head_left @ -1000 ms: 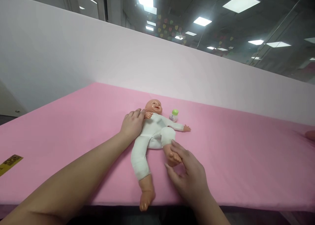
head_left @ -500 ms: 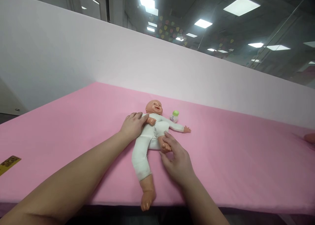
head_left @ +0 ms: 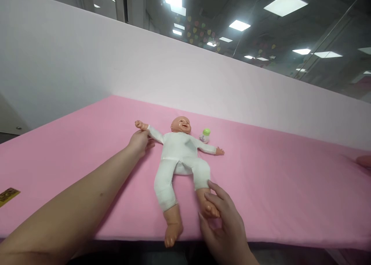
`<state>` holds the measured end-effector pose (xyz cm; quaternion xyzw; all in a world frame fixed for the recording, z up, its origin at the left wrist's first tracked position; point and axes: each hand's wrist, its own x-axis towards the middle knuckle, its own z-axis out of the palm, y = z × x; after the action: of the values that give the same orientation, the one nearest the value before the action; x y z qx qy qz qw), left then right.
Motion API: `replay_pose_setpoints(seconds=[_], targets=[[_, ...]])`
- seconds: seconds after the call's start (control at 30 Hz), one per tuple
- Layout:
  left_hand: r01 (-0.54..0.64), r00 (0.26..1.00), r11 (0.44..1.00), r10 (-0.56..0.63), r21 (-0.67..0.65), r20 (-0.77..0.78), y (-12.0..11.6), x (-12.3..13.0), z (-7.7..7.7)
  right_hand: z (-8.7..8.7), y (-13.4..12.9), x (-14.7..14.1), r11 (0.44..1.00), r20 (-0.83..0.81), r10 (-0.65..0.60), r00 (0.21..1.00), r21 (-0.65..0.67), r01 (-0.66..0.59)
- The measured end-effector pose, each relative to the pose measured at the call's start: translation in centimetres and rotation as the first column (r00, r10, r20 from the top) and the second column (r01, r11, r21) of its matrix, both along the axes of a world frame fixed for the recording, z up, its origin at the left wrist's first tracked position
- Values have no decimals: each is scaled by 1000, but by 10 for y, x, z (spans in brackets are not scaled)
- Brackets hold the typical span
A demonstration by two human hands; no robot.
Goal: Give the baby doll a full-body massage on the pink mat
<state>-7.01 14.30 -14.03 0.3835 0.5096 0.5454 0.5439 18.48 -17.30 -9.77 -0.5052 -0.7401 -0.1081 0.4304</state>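
Observation:
A baby doll point(head_left: 179, 149) in a white suit lies face up on the pink table cover point(head_left: 266, 180), arms spread to both sides. My left hand point(head_left: 141, 142) is closed around the doll's forearm on the left side, just below its small fist. At the lower right, my right hand point(head_left: 222, 214) holds the doll's bare foot point(head_left: 210, 209), with the fingers on the ankle and the thumb under the sole. The doll's other leg lies straight, its foot point(head_left: 173, 234) at the front edge.
A small bottle with a green cap point(head_left: 205, 135) stands beside the doll's head. A white wall point(head_left: 203, 83) rises behind the pink cover. A yellow label point(head_left: 8, 196) lies at the left, and a reddish object point(head_left: 363, 161) shows at the right edge.
The doll's left-side arm has swung from its chest out to the left with my left hand. The bent leg has come down and straightened, with my right hand moving lower right.

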Motion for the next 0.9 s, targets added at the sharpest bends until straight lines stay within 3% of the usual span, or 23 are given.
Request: replay_pose_setpoints(seconds=[0.17,0.27,0.4,0.53,0.6,0.7,0.8,0.9], targets=[[7,967,989,31,-148,252,5,-5,1,-12,-13,7,999,45,26,999,-24,-24],[2,964,986,42,-167,262,5,-5,1,-23,-19,11,993,96,70,993,-104,-60],[-15,990,996,26,-83,136,3,0,-3,-36,-23,10,985,87,73,994,-164,-58],[-44,980,994,62,99,-189,-4,7,-2,-33,-22,10,983,62,71,996,-172,-59],[-8,908,977,96,211,-409,-10,9,1,-26,-19,11,987,57,75,996,-143,-66],[147,731,915,155,375,-665,-24,17,8,-12,-9,11,996,50,44,998,-75,-40],[336,547,815,240,473,-802,-37,30,15,4,9,12,999,68,31,997,-46,-28],[468,391,752,295,464,-872,-44,42,17,20,32,12,998,81,49,996,-43,-45]])
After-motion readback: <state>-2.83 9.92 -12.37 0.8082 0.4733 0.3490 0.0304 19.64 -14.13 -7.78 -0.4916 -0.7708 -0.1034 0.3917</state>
